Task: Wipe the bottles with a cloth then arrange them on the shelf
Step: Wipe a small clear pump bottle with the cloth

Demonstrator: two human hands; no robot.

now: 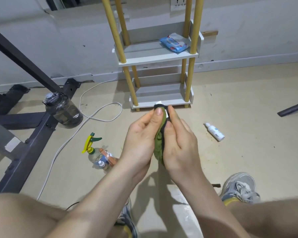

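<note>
Since only the cap end of the small bottle (160,107) pokes out above the green cloth (159,145), the hands work half blind. The left hand (141,136) pinches the bottle near its top, thumb pressed flat on it. The right hand (179,145) is curled tight round the cloth and the bottle's body. All of it is held off the floor, just in front of the shelf's (162,100) lowest tier.

The likeliest slip, I judge, is the bottle shooting out of the cloth if the rubbing twist beats the pinch; it would drop and roll.

A white bottle (214,132) lies on the floor right of the shelf's foot. A spray bottle (91,143) stands left of the shelf, nearer the person, with a dark jug (64,109) further left. A white cable (100,115) loops by the shelf's left foot and could snag a reaching arm. A pack of wipes (175,42) takes the right of the shelf's middle tier, so bottles there must go to its left.
</note>
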